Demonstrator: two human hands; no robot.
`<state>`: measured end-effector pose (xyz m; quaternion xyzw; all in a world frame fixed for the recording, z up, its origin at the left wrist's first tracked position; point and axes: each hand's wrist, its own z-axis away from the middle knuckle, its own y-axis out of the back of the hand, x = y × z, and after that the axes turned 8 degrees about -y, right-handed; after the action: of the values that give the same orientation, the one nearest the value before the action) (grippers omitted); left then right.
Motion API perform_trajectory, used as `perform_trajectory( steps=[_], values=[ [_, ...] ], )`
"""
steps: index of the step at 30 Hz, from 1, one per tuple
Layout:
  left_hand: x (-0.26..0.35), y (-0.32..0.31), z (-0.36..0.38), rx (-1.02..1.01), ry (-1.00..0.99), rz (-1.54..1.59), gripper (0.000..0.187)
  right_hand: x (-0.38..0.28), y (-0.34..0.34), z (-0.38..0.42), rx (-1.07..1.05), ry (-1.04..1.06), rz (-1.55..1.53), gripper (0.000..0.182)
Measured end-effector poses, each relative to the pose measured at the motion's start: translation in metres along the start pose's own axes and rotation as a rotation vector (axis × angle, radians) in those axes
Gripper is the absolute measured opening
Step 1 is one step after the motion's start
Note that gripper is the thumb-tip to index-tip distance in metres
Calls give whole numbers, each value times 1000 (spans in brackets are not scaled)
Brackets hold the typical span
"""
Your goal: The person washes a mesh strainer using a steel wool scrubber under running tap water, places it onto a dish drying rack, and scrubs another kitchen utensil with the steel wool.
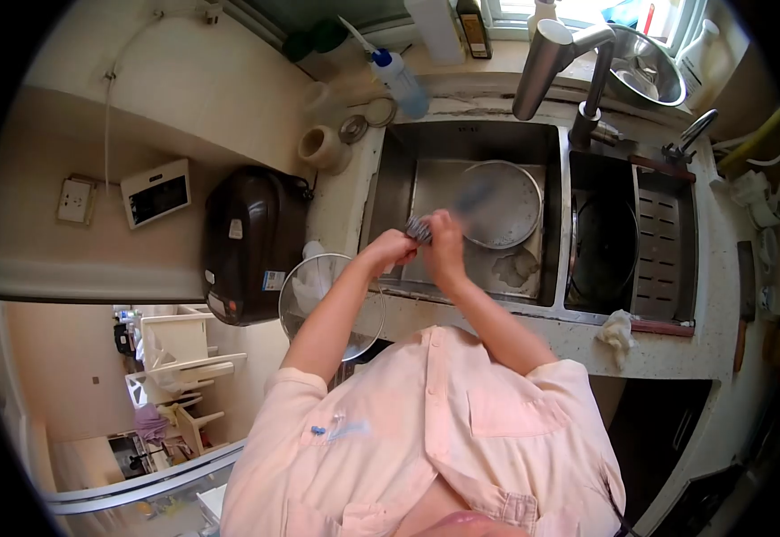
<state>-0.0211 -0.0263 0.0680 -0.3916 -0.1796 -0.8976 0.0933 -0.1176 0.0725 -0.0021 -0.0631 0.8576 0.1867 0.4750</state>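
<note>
Grey ridged object in the pinch of left hand and right hand.

seeing dark appliance at left of frame, wall panel and socket left of it. got blue-capped squeeze bottle at upper middle, metal bowl at upper right near window. also see crumpled white cloth right of center, knife farther right, pale furniture at lower left.
</note>
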Motion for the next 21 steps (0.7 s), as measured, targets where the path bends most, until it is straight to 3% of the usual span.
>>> perform_trajectory(
  steps=[2, 3, 6, 7, 10, 11, 13, 14, 15, 18, 19, 21],
  values=[
    [-5, -1, 0, 12, -3, -2, 43, 6, 3, 0, 24, 115, -18, 19],
    [-3, -2, 2, 16, -4, -47, 43, 1, 16, -13, -57, -93, -25, 16],
    [-1, -5, 7, 7, 46, -93, 45, 5, 7, -9, -19, -222, 24, 14],
    [6, -4, 3, 1, 57, -100, 46, 2, 0, -5, 23, -37, -52, 15],
    [4, -1, 3, -46, 38, -64, 46, 17, 8, -15, 39, 183, -21, 18],
    [5, 0, 3, -45, 25, -87, 46, 18, 15, -22, -49, -125, -35, 22],
    [7, -5, 7, -43, 8, -129, 46, 10, 16, -16, -96, -155, 35, 23],
    [11, -5, 5, -16, 16, -108, 46, 8, 15, -19, -105, -160, 74, 23],
    [13, -5, 5, 11, 25, -87, 46, 6, 8, -9, -38, 132, 1, 23],
    [1, -1, 2, 9, 31, -120, 46, 37, 11, -11, -20, 98, 48, 16],
    [-2, 0, 2, -2, 22, -148, 45, 45, 15, -20, -171, -322, -28, 11],
    [1, 0, 7, -37, 83, -104, 45, 72, 18, -28, -89, -366, -135, 14]
  ],
)
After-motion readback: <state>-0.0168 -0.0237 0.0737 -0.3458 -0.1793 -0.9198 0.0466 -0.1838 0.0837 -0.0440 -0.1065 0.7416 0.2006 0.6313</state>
